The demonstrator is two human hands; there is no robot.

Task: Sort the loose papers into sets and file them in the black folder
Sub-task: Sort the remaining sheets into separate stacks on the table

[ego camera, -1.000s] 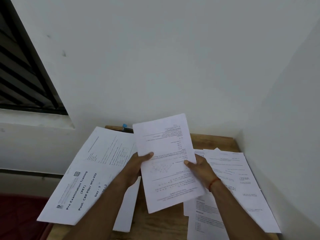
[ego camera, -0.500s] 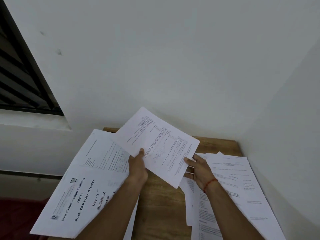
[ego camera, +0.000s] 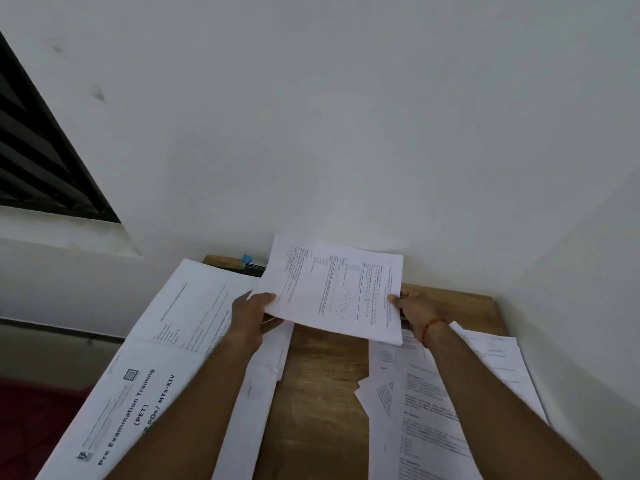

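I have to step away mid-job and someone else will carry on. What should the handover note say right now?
The left hand and right hand each grip one end of a printed sheet, held above the far end of the wooden table.
Other papers lie in a left pile and a right pile.
Done: papers apparently split into two piles.
Left: place this sheet, finish the sets, file them. The black folder is not plainly in view.
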